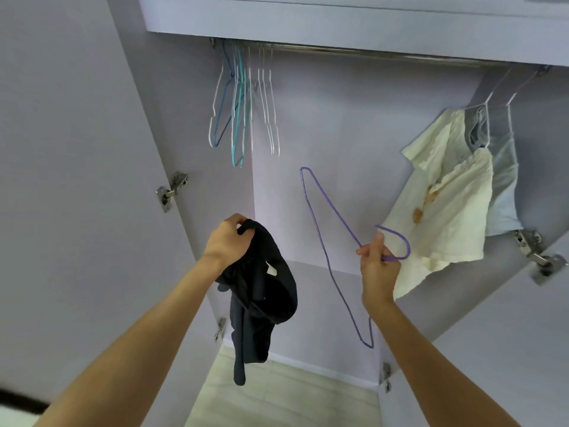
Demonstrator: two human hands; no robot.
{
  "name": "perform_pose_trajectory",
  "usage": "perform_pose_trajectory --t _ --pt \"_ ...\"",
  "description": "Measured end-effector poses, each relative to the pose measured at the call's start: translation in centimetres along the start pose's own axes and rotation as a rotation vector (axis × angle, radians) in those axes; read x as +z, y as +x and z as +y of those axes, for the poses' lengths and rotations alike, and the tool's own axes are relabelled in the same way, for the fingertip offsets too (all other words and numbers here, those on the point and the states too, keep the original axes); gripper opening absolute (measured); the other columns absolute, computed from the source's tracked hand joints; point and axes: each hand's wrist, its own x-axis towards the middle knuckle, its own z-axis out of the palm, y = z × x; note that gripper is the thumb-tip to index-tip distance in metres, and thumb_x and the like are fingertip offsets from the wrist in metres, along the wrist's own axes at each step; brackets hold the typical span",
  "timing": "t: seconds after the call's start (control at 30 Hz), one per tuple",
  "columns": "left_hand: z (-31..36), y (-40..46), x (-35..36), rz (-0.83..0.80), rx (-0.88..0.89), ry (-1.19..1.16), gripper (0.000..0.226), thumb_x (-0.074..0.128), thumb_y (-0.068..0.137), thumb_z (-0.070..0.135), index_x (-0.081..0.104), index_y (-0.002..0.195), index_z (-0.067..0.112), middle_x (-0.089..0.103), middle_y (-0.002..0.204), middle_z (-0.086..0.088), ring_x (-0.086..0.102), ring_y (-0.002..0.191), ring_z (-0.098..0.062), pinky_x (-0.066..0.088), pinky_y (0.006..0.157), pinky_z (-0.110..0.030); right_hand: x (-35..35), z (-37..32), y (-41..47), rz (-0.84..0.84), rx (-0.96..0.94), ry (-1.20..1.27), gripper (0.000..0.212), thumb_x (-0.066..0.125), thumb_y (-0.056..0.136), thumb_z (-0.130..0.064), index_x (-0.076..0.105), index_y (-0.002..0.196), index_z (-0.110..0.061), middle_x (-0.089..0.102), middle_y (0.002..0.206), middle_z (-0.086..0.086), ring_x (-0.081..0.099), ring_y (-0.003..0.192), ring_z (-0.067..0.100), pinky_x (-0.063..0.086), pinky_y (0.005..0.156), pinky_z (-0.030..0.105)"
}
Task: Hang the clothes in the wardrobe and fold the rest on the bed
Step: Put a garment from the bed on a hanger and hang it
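Pale tiled floor (277,392) near, btwn open lilac doors. Left hand (227,238) curled round dark garment (261,291), hanging limp. Right hand (377,266) pinching purple hanger (326,241) near hook. Far: wardrobe rail (354,52) w/ empty hangers (243,112) left; cream shirt (443,192), poss. stained, and blue top (505,180) hung right.

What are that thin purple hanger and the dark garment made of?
The thin purple hanger looks like bent wire with a matte coloured coating, judging by its slim outline. The dark navy garment appears to be soft matte fabric: it drapes limply in folds.
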Motion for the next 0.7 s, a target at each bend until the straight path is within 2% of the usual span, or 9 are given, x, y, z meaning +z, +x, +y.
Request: perform_pose_trajectory --t 0.1,0.17,0.3,0.4,0.5,0.6,0.63,0.7 --pt "-0.1 -0.1 -0.5 0.022 0.012 0.022 0.025 0.046 0.096 0.021 0.057 0.117 0.015 0.056 0.103 -0.001 0.050 0.090 -0.018 0.037 0.078 -0.026 0.4 -2.2 0.5 -0.056 0.162 0.264 0.044 0.037 0.100 -0.035 0.048 0.064 -0.014 0.036 0.037 -0.011 0.027 0.030 0.001 0.022 0.035 0.013" --pt "0.1 -0.4 -0.7 0.013 0.019 0.003 0.023 0.046 0.096 0.019 0.058 0.116 0.016 0.056 0.103 0.000 0.051 0.092 -0.018 0.038 0.079 -0.025 0.7 -3.3 0.9 -0.147 0.292 0.446 0.049 0.033 0.100 -0.042 0.043 0.060 -0.015 0.027 0.034 -0.009 0.020 0.029 0.004 0.014 0.034 0.017" --pt "0.9 -2.0 -1.2 -0.095 0.088 -0.152 0.014 0.049 0.095 0.013 0.061 0.097 0.021 0.063 0.093 0.004 0.059 0.088 -0.015 0.045 0.078 -0.020 2.4 -4.5 1.3 -0.263 0.421 0.659 0.066 0.032 0.098 -0.049 0.038 0.038 -0.021 0.019 0.033 -0.006 0.017 0.029 0.009 0.015 0.037 0.021" --pt "1.9 -3.2 -2.2 -0.205 0.102 -0.269 0.018 0.050 0.094 0.008 0.063 0.091 0.020 0.066 0.087 0.003 0.062 0.083 -0.013 0.051 0.078 -0.019 5.0 -4.6 1.3 -0.349 0.479 0.737 0.070 0.029 0.099 -0.045 0.037 0.034 -0.022 0.019 0.031 -0.006 0.016 0.029 0.009 0.019 0.034 0.020" --pt "3.1 -4.1 -3.6 -0.284 0.072 -0.468 0.019 0.049 0.095 0.006 0.065 0.093 0.016 0.069 0.088 0.000 0.066 0.083 -0.013 0.054 0.074 -0.019 7.1 -3.1 0.4 -0.395 0.536 0.662 0.068 0.030 0.100 -0.041 0.037 0.035 -0.021 0.021 0.032 -0.006 0.017 0.029 0.008 0.018 0.033 0.019" --pt "3.8 -4.4 -5.2 -0.280 0.077 -0.628 0.018 0.049 0.094 0.005 0.065 0.090 0.013 0.069 0.082 -0.001 0.067 0.080 -0.016 0.055 0.072 -0.024 7.5 -0.5 -0.5 -0.357 0.519 0.398 0.057 0.036 0.100 -0.036 0.036 0.046 -0.016 0.029 0.034 -0.006 0.024 0.029 0.006 0.022 0.037 0.018" --pt "3.8 -4.2 -5.7 -0.200 0.099 -0.551 0.017 0.050 0.094 0.005 0.064 0.090 0.013 0.068 0.083 -0.001 0.066 0.080 -0.017 0.055 0.073 -0.025 7.4 0.2 -0.6 -0.330 0.475 0.276 0.053 0.038 0.100 -0.035 0.035 0.051 -0.015 0.032 0.035 -0.007 0.029 0.031 0.005 0.026 0.041 0.019" --pt "3.1 -3.8 -6.6 0.054 0.159 -0.175 0.015 0.053 0.091 0.004 0.065 0.092 0.013 0.066 0.085 0.001 0.063 0.081 -0.016 0.049 0.077 -0.021 6.8 0.6 -0.2 -0.268 0.359 0.067 0.050 0.039 0.099 -0.034 0.036 0.053 -0.014 0.038 0.038 -0.007 0.038 0.038 0.006 0.033 0.047 0.020"
